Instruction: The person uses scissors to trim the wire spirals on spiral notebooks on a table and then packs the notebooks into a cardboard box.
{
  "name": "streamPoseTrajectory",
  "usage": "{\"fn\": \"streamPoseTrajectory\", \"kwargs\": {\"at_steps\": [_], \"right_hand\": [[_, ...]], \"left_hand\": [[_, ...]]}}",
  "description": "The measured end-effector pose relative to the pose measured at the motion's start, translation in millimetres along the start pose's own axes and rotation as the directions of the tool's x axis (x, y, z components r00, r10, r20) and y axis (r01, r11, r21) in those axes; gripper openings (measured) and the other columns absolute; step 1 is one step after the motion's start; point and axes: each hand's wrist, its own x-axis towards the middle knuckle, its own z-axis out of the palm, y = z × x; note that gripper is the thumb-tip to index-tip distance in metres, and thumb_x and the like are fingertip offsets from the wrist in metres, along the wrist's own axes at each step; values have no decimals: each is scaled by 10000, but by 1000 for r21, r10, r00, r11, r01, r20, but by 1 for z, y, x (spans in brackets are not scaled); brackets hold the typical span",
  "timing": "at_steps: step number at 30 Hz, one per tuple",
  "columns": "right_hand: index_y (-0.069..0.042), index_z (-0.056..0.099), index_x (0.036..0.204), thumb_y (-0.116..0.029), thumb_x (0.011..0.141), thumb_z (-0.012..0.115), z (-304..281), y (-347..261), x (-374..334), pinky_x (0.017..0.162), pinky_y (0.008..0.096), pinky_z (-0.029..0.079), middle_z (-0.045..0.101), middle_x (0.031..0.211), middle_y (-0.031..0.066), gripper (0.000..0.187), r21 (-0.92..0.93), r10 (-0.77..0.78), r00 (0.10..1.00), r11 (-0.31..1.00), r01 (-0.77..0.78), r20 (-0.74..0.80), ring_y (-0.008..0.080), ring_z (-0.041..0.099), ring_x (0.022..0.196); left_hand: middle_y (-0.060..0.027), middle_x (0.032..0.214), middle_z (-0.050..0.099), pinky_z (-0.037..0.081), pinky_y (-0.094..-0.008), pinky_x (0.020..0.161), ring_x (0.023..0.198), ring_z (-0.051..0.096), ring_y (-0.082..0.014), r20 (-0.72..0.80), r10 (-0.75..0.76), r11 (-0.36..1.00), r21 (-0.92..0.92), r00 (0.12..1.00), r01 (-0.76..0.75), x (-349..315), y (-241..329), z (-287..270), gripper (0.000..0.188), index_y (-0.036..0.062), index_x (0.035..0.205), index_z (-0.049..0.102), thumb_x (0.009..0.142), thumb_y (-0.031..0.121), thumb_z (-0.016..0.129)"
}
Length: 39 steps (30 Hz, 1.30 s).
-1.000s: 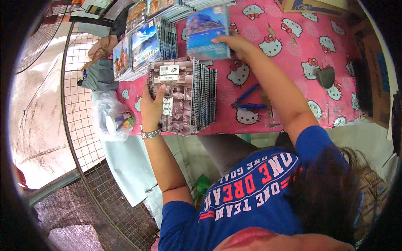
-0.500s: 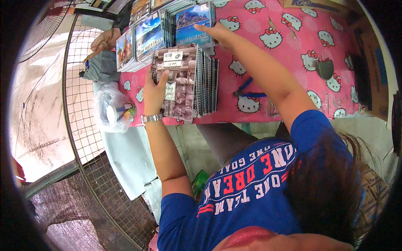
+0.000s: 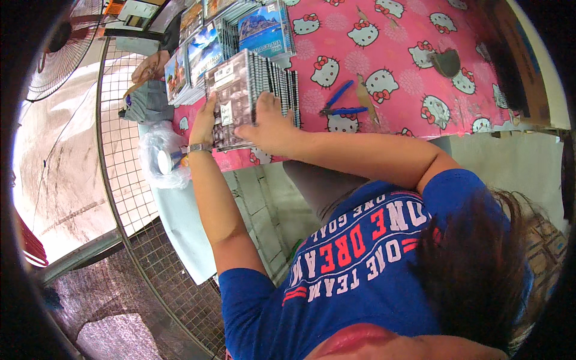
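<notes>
A stack of spiral notebooks (image 3: pixel 230 81) with greyish-brown photo covers stands near the table's front edge, between my two hands. My left hand (image 3: pixel 205 125) grips its left side, with the thumb along the cover's edge. My right hand (image 3: pixel 273 125) presses the right side, its fingers curled over the wire bindings and its thumb at the lower front corner. Just behind stand more notebooks: one pile with a blue coastal cover (image 3: pixel 261 33), one with a blue-sky landscape cover (image 3: pixel 205 51), and one with a building on its cover (image 3: pixel 176 75).
Blue-handled pliers (image 3: pixel 345 110) lie spread on the pink patterned tablecloth (image 3: pixel 336 48). A dark rounded object (image 3: pixel 446 63) sits farther right. Left of the table are a clear plastic bag (image 3: pixel 157 155), a grey cloth item (image 3: pixel 147 101), wire mesh (image 3: pixel 123 138) and a fan (image 3: pixel 66 57).
My right hand has left the blue-covered pile and come down to the right side of the greyish-brown stack. My left hand stays on that stack's left side. The view has shifted somewhat.
</notes>
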Motion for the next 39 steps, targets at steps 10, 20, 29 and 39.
{"fn": "streamPoseTrajectory", "kwargs": {"at_steps": [10, 20, 29, 39], "right_hand": [[121, -11, 1434, -465, 811, 611, 10, -20, -8, 1094, 648, 85, 14, 1492, 374, 1057, -29, -38, 999, 999, 38, -5, 533, 35, 1391], [109, 289, 1328, -285, 685, 787, 25, -2, 10, 1057, 495, 294, 355, 1321, 283, 904, 243, -89, 876, 943, 227, -474, 407, 381, 1214], [143, 314, 1240, -245, 657, 809, 16, -5, 45, 967, 377, 430, 488, 1218, 294, 859, 614, 209, 964, 787, -66, -165, 337, 522, 1138], [43, 395, 1270, -352, 652, 795, -35, -80, -41, 879, 421, 481, 600, 1063, 266, 835, 141, -426, 904, 893, 427, -33, 387, 605, 1005]], "left_hand": [[-100, 1176, 617, 505, -325, 848, 983, 618, -179, 17, -75, 994, -82, 997, 76, -6, 11, 6, 572, -20, 1268, 534, 945, 452, 512], [-118, 1191, 606, 444, -318, 897, 1034, 564, -185, 1, 3, 999, -36, 1000, -3, 1, -3, -3, 694, -46, 1280, 531, 908, 540, 545], [-141, 1243, 583, 377, -305, 984, 1116, 518, -200, -144, 96, 991, 110, 985, -80, -5, -7, -2, 688, -83, 1274, 518, 914, 502, 552], [-144, 1356, 505, 440, -434, 995, 1197, 517, -301, -21, 232, 578, -801, 973, -155, -103, 22, -1, 742, 86, 1456, 312, 918, 589, 409]]}}
